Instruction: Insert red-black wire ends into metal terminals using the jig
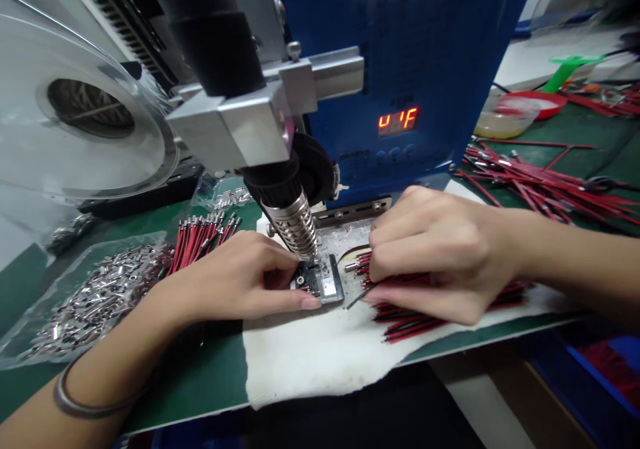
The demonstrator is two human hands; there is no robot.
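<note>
My left hand is closed at the left side of a small dark metal fixture, its thumb lying along the front edge. What its fingers hold, if anything, is hidden. Directly above the fixture, a coiled metal nozzle points down. My right hand pinches a thin dark rod whose tip slants toward the fixture. Beneath that hand lies a bundle of red and black wires on white paper. A small silver metal cap shows at the bundle's left end.
A blue machine with a lit red display stands behind the nozzle. At left are a bag of silver metal caps and capped red wires. More red wires lie at right, near a red dish.
</note>
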